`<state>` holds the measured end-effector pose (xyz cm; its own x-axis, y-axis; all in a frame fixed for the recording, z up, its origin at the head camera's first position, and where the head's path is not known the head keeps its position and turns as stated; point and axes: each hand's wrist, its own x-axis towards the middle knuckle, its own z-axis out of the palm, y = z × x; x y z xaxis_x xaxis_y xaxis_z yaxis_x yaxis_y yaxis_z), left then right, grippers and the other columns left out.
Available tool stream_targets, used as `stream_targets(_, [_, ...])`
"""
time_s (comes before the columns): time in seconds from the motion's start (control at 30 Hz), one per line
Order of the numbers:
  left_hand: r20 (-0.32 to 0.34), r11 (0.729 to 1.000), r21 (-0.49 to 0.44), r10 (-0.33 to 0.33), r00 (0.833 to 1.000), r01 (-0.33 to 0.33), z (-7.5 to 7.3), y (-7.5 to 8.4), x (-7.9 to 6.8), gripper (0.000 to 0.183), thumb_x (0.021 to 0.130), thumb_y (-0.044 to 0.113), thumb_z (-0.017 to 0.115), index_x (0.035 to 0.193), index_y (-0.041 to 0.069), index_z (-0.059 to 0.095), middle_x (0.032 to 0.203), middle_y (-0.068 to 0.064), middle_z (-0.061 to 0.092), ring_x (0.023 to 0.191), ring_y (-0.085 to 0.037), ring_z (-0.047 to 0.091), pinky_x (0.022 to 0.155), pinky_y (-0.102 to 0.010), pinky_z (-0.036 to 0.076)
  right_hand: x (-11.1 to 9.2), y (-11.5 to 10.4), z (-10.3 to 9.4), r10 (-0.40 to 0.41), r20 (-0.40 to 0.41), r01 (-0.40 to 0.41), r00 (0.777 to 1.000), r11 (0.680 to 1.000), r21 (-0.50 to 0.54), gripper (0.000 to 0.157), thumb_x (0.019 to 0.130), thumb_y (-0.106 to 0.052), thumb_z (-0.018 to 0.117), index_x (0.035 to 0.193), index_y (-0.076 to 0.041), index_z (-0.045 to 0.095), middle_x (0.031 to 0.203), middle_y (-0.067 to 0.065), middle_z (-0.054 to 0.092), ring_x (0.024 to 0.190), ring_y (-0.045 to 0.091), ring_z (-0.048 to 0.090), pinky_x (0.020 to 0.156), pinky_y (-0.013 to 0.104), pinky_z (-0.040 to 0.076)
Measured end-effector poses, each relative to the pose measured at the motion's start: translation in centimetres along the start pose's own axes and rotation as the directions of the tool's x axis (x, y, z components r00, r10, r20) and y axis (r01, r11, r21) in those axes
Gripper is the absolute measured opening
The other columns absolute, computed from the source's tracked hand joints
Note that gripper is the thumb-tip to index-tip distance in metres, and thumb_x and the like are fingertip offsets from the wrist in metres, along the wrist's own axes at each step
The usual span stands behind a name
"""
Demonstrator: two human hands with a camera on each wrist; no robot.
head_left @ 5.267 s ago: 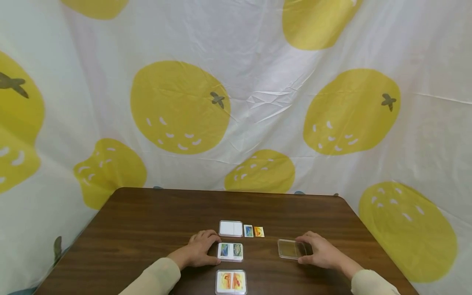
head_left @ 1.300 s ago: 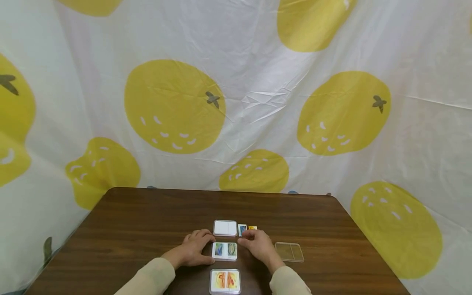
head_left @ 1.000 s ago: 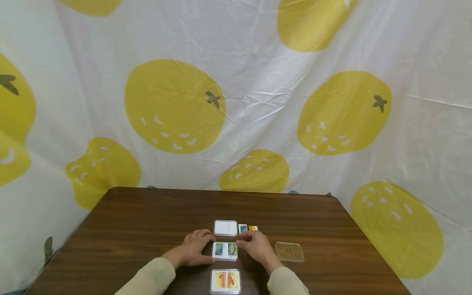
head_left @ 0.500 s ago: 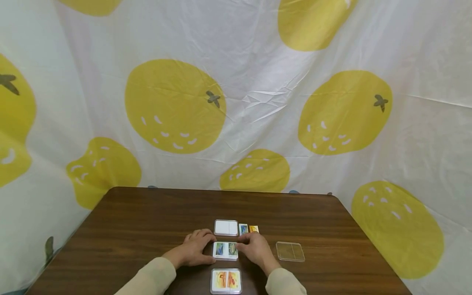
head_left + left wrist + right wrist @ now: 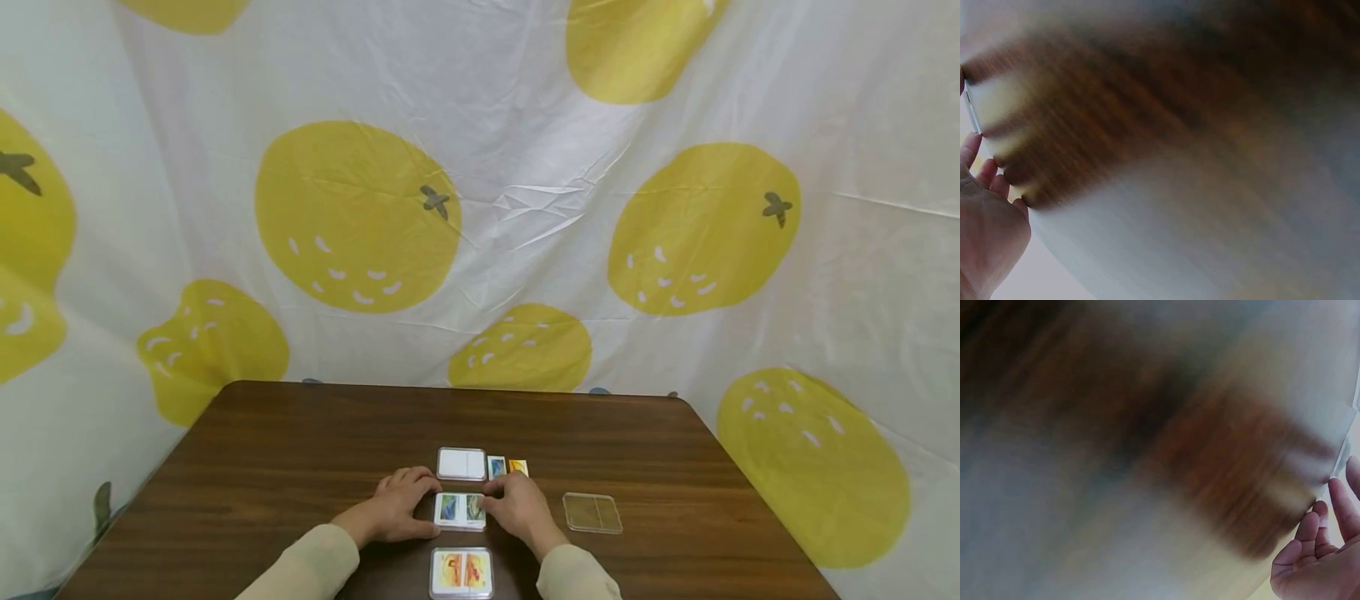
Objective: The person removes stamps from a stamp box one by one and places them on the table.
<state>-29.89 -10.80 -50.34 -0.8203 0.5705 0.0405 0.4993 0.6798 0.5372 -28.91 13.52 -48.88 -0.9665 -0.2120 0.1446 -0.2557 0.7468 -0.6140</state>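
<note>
A clear plastic case (image 5: 442, 527) with a white insert lies on the table, holding a blue stamp (image 5: 448, 505) on its left side and a green stamp (image 5: 471, 504) on its right. My left hand (image 5: 397, 506) grips the case's left end, its index finger at the far corner and its thumb at the near one. My right hand (image 5: 519, 508) is at the right end, thumb over the green stamp's edge; whether it pinches the stamp is not clear. A clear lid (image 5: 592, 512) lies to the right. In the left wrist view a sliver of case (image 5: 972, 112) shows by the fingertips.
Farther back lies a case with a bare white insert (image 5: 461, 463). To its right are a loose blue stamp (image 5: 497, 465) and a loose orange stamp (image 5: 517, 467). A case with two orange stamps (image 5: 461, 573) lies nearest on the brown table (image 5: 300, 433).
My right hand has let go of the clear lid and moved left to the case. Over the last second its thumb has slid slightly onto the green stamp. My left hand stays put.
</note>
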Motion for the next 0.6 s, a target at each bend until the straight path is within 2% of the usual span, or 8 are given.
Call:
stream_targets(0.13, [0.005,1.0,-0.002,0.003,1.0,-0.003,-0.41,0.51,-0.27,0.053,0.085,0.044,0.073,0.123,0.011,0.057,0.134,-0.011,0.044,0.13,-0.039,0.035,0.102,-0.067,0.024,0.0,-0.01,-0.02,0.004,-0.008,-0.004,1.0,1.0,-0.019,0.013,0.081,-0.021,0.077,0.09,-0.011,0.078,0.093,0.002,0.073,0.09,0.026,0.066,0.078,0.046,0.051])
stream_targets(0.33, [-0.002,1.0,0.003,0.009,1.0,-0.009,-0.38,0.45,-0.31,0.052,0.085,0.043,0.073,0.123,0.011,0.057,0.133,-0.011,0.044,0.129,-0.039,0.035,0.101,-0.067,0.024,0.06,0.09,0.03,0.008,-0.008,-0.008,1.0,1.0,-0.023,0.009,0.081,-0.02,0.078,0.087,-0.013,0.077,0.089,0.0,0.072,0.086,0.023,0.066,0.075,0.044,0.051])
stream_targets(0.6, [0.006,1.0,0.004,0.015,1.0,-0.015,-0.64,0.73,-0.5,0.053,0.085,0.041,0.074,0.124,0.01,0.056,0.134,-0.012,0.044,0.129,-0.041,0.035,0.101,-0.067,0.024,0.03,0.03,-0.01,-0.005,-0.036,0.005,0.999,1.0,-0.008,0.007,0.079,-0.018,0.077,0.085,-0.013,0.076,0.088,0.001,0.071,0.086,0.025,0.065,0.076,0.043,0.049])
